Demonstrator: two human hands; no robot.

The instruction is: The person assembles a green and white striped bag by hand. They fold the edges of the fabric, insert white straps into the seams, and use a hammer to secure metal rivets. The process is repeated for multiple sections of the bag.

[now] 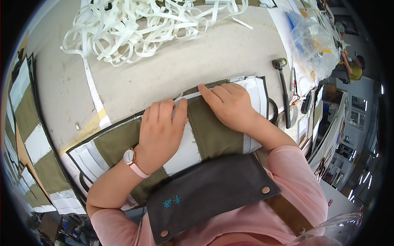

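Fabric panel (213, 135) of olive-green and white bands with dark edging lies flat on the tabletop (193, 61), right at the near edge against the person's dark apron (209, 192), and both hands rest on it. Left hand (161, 133), with a pink-strapped wristwatch (130, 158) at the wrist, lies palm down with its fingers together, fingertips at the far edge of a white band where it meets the olive strip. Right hand (230, 104) is likewise flat and pressed down, index finger stretched out to the panel's far hem, the two hands just beside each other. Neither pinches anything; both look to be holding and smoothing the cloth. To do this well, I judge that the pressure should stay even, with the fingertips working along the seam line so the layers stay aligned and no crease gets trapped. Beyond the panel, a tangled heap of white strips (135, 28) sits at the far side of the tabletop. To the right lies a hammer (284, 90) with a dark handle, and past it a clear plastic bag (314, 45). More panels of the same olive and white make are stacked at the left (28, 123).
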